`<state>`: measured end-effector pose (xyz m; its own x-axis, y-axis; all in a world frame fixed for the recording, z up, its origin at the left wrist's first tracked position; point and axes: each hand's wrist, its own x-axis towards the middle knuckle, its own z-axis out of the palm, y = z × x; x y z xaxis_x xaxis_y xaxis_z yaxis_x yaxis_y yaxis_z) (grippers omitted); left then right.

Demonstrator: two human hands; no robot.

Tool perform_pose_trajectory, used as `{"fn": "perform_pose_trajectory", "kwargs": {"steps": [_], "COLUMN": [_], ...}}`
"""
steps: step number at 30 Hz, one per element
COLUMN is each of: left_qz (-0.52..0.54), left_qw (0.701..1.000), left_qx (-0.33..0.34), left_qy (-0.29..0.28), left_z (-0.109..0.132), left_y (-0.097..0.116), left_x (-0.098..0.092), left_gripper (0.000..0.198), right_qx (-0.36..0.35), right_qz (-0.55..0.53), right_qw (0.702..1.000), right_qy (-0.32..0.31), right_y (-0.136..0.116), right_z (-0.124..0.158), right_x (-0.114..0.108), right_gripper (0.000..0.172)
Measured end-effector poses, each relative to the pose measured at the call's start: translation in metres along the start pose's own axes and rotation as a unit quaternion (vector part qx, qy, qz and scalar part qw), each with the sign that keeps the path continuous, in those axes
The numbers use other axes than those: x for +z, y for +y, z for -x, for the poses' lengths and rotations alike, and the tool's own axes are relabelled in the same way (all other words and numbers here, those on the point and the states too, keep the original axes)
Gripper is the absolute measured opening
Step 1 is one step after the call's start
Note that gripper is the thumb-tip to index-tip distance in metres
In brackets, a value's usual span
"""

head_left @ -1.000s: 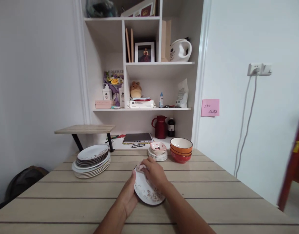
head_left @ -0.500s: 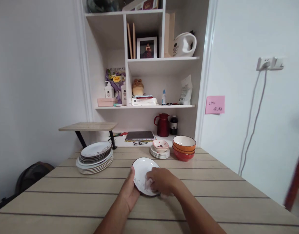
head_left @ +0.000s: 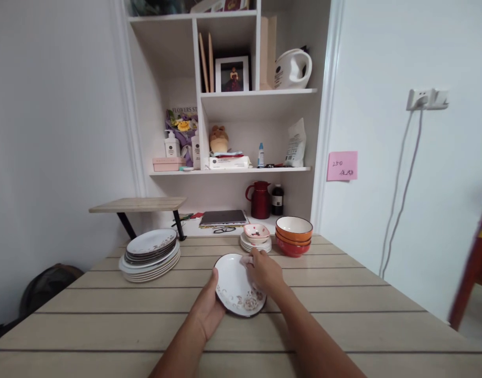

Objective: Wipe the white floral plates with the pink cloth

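Cloth (head_left: 246,260) shifted across plate (head_left: 233,286), pink note (head_left: 342,167) "250", lettering (head_left: 184,111) "FLOWERS ST"

Red jug (head_left: 260,200) beside dark bottle (head_left: 277,200), pink note (head_left: 342,166)

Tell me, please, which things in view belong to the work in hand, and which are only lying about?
In the work:
flowered plate, in the left hand
pale cloth or tissue, in the right hand
probably the stacked plates and bowls

Apparently just lying about:
red jug
glasses
plush toy
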<state>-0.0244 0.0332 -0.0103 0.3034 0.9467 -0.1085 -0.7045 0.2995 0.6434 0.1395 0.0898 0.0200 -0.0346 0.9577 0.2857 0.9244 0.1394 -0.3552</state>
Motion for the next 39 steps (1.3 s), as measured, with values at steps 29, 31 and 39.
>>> {"fn": "perform_pose_trajectory", "kwargs": {"steps": [29,31,39], "left_qz": [-0.031,-0.044,-0.065], "left_qw": [0.992,0.995,0.998], "left_qx": [0.077,0.065,0.008], "left_qy": [0.094,0.066,-0.009], "left_z": [-0.002,-0.001,0.006], "left_y": [-0.002,-0.002,0.002], "left_x": [0.001,0.001,0.006], "left_gripper": [0.062,0.062,0.052], "right_qx": [-0.087,-0.058,-0.156], "right_qz": [-0.048,-0.040,-0.136], "right_qw": [0.989,0.995,0.978], "right_qy": [-0.106,-0.068,0.015], "right_y": [0.021,0.016,-0.023], "right_z": [0.003,-0.001,0.006], "right_x": [-0.005,-0.001,0.009], "right_gripper": [0.030,0.029,0.021]}}
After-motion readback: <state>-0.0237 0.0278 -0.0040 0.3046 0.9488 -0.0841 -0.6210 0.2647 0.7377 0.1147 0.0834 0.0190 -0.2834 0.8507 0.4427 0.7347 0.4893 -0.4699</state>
